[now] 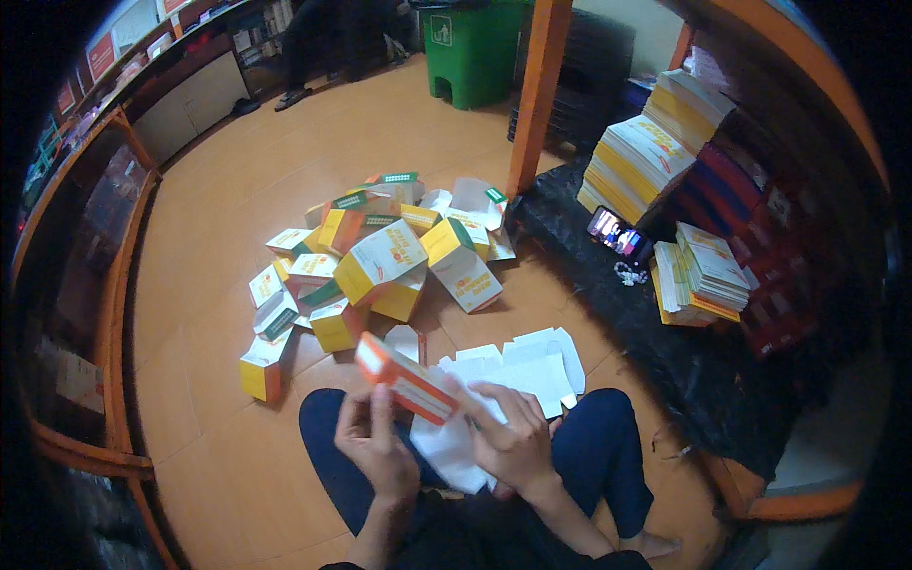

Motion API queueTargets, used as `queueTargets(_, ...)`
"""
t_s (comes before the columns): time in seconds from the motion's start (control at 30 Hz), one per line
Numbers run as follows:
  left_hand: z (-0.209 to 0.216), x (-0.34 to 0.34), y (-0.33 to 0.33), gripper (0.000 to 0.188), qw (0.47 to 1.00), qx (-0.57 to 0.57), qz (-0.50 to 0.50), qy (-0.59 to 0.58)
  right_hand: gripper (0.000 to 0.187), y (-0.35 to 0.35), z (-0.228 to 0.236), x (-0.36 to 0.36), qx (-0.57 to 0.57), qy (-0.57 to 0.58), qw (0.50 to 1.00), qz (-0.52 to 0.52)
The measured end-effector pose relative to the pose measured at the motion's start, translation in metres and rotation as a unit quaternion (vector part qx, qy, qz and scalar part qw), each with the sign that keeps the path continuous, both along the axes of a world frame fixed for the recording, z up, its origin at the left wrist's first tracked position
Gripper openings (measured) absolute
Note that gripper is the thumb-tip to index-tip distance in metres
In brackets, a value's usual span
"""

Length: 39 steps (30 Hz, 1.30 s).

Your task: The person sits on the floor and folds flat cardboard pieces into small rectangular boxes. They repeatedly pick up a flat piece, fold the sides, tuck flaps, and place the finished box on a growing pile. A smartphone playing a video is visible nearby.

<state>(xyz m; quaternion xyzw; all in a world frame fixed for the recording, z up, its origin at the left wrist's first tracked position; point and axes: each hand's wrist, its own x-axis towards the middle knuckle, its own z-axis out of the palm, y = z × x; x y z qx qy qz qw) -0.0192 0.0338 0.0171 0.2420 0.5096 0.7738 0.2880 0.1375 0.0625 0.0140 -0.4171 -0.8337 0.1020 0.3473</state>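
I sit cross-legged on an orange floor. Both hands hold a half-folded cardboard box (407,378), orange and white, above my lap. My left hand (376,446) grips its near left side with the fingers up along the panel. My right hand (511,435) closes on its right end. Under my hands, on my legs and the floor, lies a loose stack of flat white box blanks (532,366). Ahead of me is a heap of several folded yellow, white and green boxes (380,266).
An orange post (538,90) rises behind the heap. To the right, a low dark shelf carries stacks of flat blanks (638,161) (708,271) and a lit phone (617,234). A green bin (473,47) stands at the back. Orange-framed shelving (114,285) lines the left.
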Motion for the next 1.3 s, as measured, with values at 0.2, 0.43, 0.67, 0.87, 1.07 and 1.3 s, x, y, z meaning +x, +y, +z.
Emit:
queueTargets(0.2, -0.008, 0.021, -0.003, 0.055, 0.987, -0.074, -0.105, -0.097, 0.037, -0.007, 0.004, 0.002, -0.002, 0.132, 0.989, -0.067)
queueTargets(0.43, 0.005, 0.017, -0.016, 0.051, 0.983, -0.114, -0.146, -0.001, 0.020, -0.001, 0.024, 0.008, 0.017, 0.193, 0.981, 0.014)
queueTargets(0.67, -0.022, 0.013, -0.032, 0.043, 0.932, -0.059, -0.180, 0.309, 0.018, -0.006, 0.038, 0.019, -0.142, 0.345, 0.922, 0.101)
queueTargets(0.87, -0.035, 0.015, -0.035, 0.044, 0.914, -0.073, -0.238, 0.320, 0.024, -0.009, 0.034, 0.009, -0.090, 0.359, 0.926, 0.074)
queueTargets(1.07, -0.028, 0.014, -0.037, 0.044, 0.930, -0.086, -0.245, 0.259, 0.024, -0.010, 0.033, 0.016, -0.055, 0.344, 0.932, 0.100)
queueTargets(1.3, -0.039, 0.007, -0.043, 0.045, 0.946, -0.112, -0.229, 0.199, 0.041, -0.010, 0.031, 0.010, -0.012, 0.233, 0.966, 0.114)
